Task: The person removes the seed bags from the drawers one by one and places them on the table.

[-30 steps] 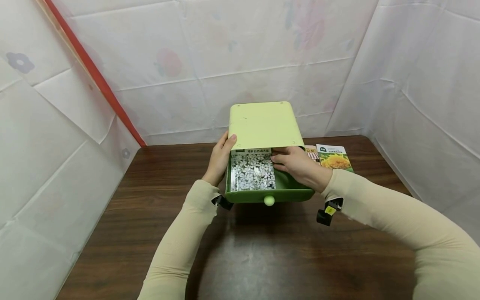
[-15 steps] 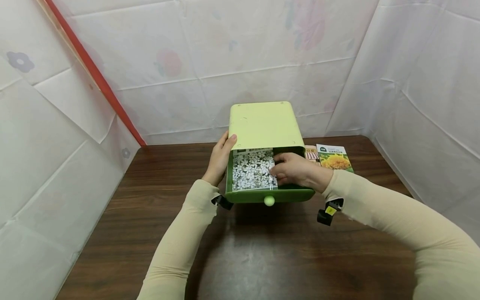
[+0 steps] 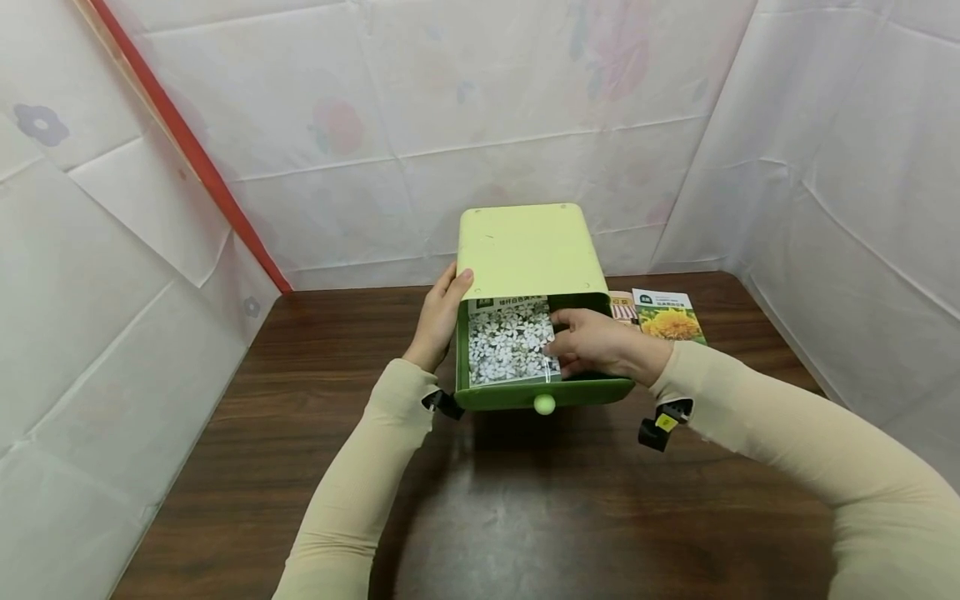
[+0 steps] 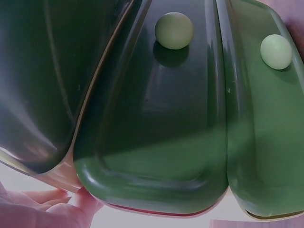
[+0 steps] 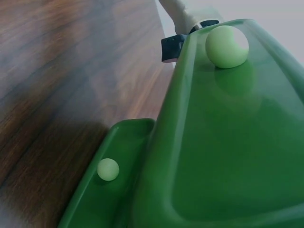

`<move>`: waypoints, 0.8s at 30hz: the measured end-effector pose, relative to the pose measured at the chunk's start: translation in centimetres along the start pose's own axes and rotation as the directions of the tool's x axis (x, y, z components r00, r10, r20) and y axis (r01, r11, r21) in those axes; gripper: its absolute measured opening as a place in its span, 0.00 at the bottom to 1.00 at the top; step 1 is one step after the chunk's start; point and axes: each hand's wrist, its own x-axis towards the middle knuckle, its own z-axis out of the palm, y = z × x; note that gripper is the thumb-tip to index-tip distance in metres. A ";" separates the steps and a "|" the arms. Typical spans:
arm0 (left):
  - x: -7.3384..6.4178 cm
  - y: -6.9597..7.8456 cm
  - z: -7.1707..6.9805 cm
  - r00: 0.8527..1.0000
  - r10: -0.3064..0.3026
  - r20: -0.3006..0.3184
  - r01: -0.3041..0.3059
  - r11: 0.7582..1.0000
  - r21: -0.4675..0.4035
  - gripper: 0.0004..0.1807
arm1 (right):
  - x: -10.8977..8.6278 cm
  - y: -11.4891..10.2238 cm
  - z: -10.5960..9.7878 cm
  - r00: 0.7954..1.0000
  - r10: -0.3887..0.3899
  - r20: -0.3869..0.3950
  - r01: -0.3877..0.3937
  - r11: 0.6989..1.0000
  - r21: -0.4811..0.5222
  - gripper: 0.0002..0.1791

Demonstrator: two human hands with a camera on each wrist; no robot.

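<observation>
A pale-green drawer cabinet (image 3: 532, 250) stands at the back of the table, its green top drawer (image 3: 600, 393) pulled out. Inside lies a seed packet (image 3: 506, 342) printed with white flowers, slightly tilted. My left hand (image 3: 438, 317) grips the cabinet's left front corner, thumb over the top edge; its fingers (image 4: 61, 197) show low in the left wrist view. Reaching into the drawer, my right hand (image 3: 600, 340) pinches the packet's right edge; some fingertips are hidden. The right wrist view shows the drawer front with its round knob (image 5: 227, 46), but no right hand.
Two more packets lie right of the cabinet: one with a yellow flower (image 3: 670, 321), one with a striped awning (image 3: 624, 307), partly hidden. Below the pulled-out drawer are further drawer fronts (image 4: 156, 142). Brown wooden table (image 3: 480, 517); white sheeting (image 3: 420, 125) hangs around it.
The right hand has shifted slightly toward me and taken the packet's edge. The packet has turned a little and moved right; the drawer has moved slightly right and nearer. My left hand stays put.
</observation>
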 end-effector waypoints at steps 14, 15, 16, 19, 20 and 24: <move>0.0 0.1 0.0 1.000 0.002 0.010 -0.002 1.000 -0.001 0.40 | -0.4 -0.5 -0.8 0.998 -0.054 -0.028 0.055 0.997 0.048 0.24; 0.0 0.1 0.0 1.000 0.004 0.007 -0.004 1.000 -0.002 0.40 | -0.4 -0.6 -0.9 0.998 -0.059 -0.021 0.060 0.996 0.060 0.15; 0.0 0.1 0.1 1.000 0.003 0.005 -0.003 1.000 -0.001 0.40 | -0.6 -0.7 -1.0 0.998 -0.066 -0.011 0.067 0.996 0.065 0.15; 0.0 0.0 0.1 1.000 0.002 0.003 -0.002 1.000 -0.007 0.41 | -1.1 -1.0 -1.1 0.997 -0.071 -0.002 0.071 0.993 0.093 0.10; 0.0 0.0 0.1 1.000 0.001 0.003 -0.001 1.000 -0.011 0.41 | -1.3 -1.1 -1.1 0.997 -0.072 0.002 0.072 0.993 0.096 0.12; 0.1 -0.1 0.1 1.000 -0.003 0.009 0.004 1.000 -0.027 0.41 | -2.4 -1.4 -1.3 0.998 -0.056 0.010 0.056 0.996 0.067 0.05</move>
